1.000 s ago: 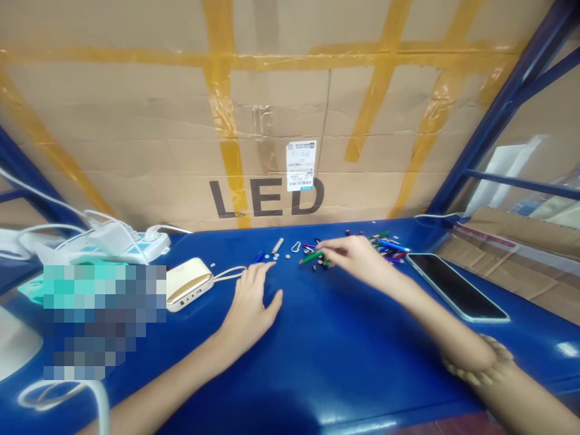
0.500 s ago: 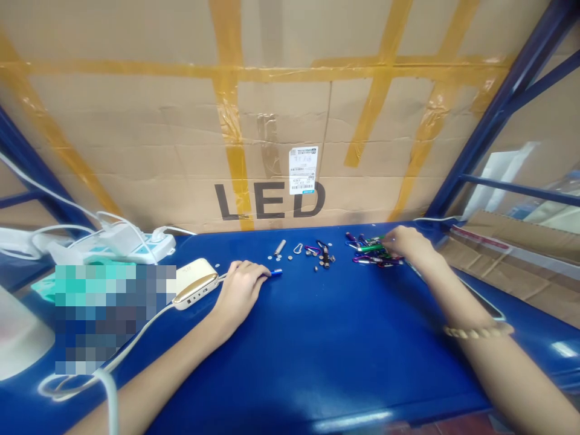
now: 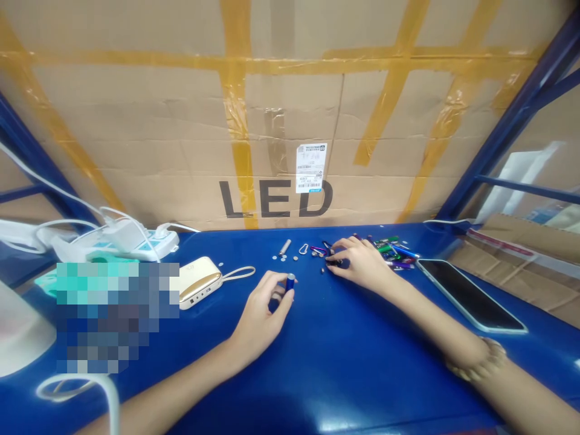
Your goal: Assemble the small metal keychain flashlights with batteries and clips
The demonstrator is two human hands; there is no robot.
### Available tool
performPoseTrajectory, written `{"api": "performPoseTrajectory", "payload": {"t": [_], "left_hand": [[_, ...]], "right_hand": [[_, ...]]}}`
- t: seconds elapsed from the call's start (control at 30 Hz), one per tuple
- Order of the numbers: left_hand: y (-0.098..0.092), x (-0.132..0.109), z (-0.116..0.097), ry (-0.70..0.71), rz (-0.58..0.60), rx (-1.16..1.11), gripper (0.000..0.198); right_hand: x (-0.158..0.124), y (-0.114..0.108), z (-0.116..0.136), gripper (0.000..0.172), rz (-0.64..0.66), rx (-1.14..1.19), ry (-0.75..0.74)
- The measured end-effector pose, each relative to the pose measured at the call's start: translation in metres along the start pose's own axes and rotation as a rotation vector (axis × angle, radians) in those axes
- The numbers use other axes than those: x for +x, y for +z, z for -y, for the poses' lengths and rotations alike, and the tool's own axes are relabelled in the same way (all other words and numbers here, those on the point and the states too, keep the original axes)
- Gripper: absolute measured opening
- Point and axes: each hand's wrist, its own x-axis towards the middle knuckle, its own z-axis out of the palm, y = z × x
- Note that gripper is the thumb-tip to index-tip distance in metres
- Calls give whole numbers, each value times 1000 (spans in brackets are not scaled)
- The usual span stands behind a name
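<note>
My left hand (image 3: 267,308) grips a small blue metal tube (image 3: 290,283) between thumb and fingers, held upright with its silvery round end up. My right hand (image 3: 357,260) is over a group of small dark parts (image 3: 335,262), its fingers apart and partly hiding them. Left of these fingers lie a purple carabiner (image 3: 318,250) and a silver carabiner (image 3: 303,249). A silver cylinder (image 3: 285,247) and several small round discs (image 3: 295,258) lie nearer my left hand. Behind my right hand is a pile of coloured tubes and clips (image 3: 399,251).
A phone (image 3: 471,296) lies at the right. On the left are a cream power bank (image 3: 199,281) with a looped cable, a white power strip (image 3: 156,244) and cords. A large taped cardboard box (image 3: 181,139) stands behind the blue tabletop (image 3: 317,362).
My right hand has moved left from the coloured pile to the dark parts, uncovering the phone. My left hand has come nearer, moved right and turned the blue tube upright.
</note>
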Motion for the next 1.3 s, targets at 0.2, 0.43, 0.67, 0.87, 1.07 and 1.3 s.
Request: {"api": "performPoseTrajectory", "payload": {"t": [0.2, 0.43, 0.67, 0.87, 1.07, 1.3], "left_hand": [[-2, -2, -3, -33, 48, -46, 18], [-3, -4, -8, 50, 96, 97, 15], [-2, -4, -4, 107, 178, 142, 22], [-2, -3, -1, 122, 184, 128, 23], [-2, -1, -1, 57, 143, 111, 22], [0, -2, 0, 96, 158, 122, 23]], "right_hand": [[0, 7, -5, 15, -60, 22, -60], [-2, -7, 15, 13, -367, 132, -196], [-19, -27, 58, 5, -561, 330, -467], [-22, -30, 60, 6, -559, 259, -531], [-24, -34, 58, 9, -555, 186, -562], [-26, -35, 61, 15, -481, 189, -574]]}}
